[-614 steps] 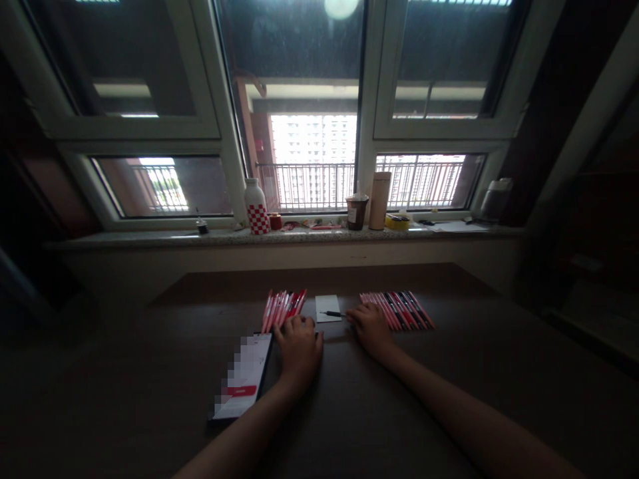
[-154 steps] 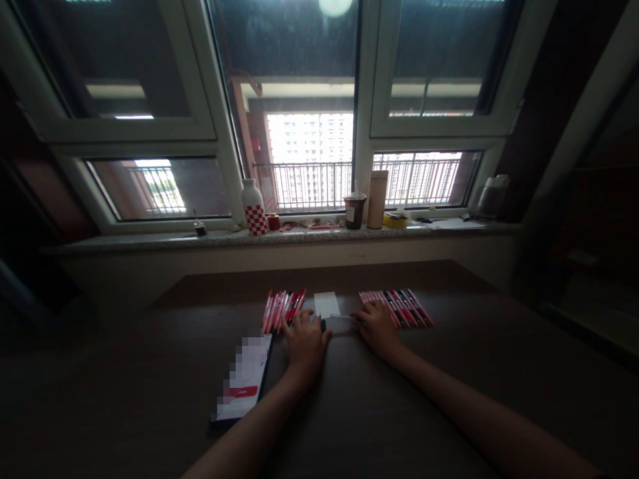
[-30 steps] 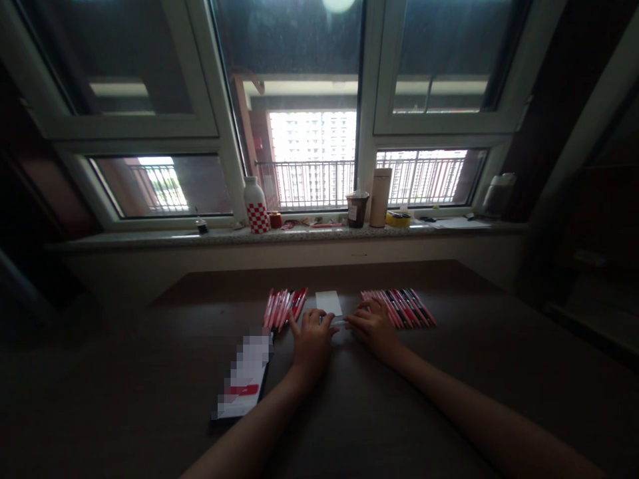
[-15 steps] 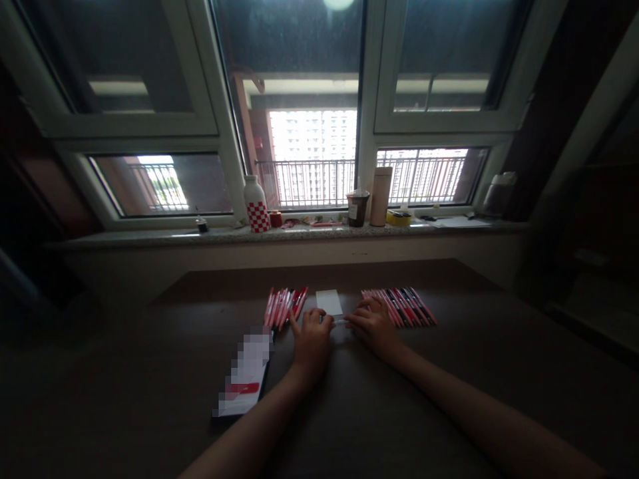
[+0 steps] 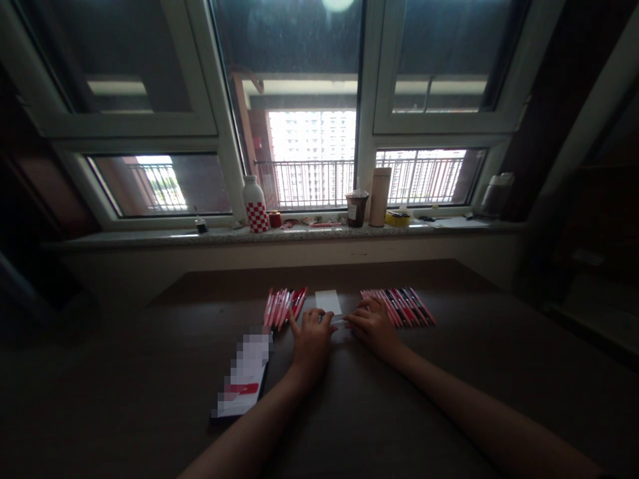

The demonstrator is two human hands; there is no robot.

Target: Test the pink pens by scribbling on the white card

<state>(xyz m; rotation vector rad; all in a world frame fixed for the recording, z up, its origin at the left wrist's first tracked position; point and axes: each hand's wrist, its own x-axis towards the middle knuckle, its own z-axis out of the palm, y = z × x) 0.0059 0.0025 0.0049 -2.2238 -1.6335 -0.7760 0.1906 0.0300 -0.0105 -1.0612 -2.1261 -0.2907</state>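
Both hands meet near the middle of the brown table point(image 5: 349, 412), fingertips on a small, thin, clear strip-like piece point(image 5: 339, 320) whose exact kind I cannot make out. My left hand point(image 5: 312, 342) pinches its left end, with the thumb and fingertips closed. At its right end, the fingers of my right hand point(image 5: 375, 328) close in the same way. Just beyond the piece lies a white rectangular card or paper point(image 5: 327, 302). A row of pink, red and black pens point(image 5: 282, 306) is left of my left hand, and a similar row of pens point(image 5: 410, 307) lies beyond and right of my right hand.
A white box-like item point(image 5: 244, 372) with a red mark and dark edge, partly blurred out, lies left of my left forearm. On the windowsill stand a checkered bottle point(image 5: 257, 211), a drink cup point(image 5: 357, 209), a tall tan flask point(image 5: 380, 198) and yellow tape point(image 5: 398, 219).
My hands stay in nearly the same place. A little more of the clear piece shows between the fingertips.
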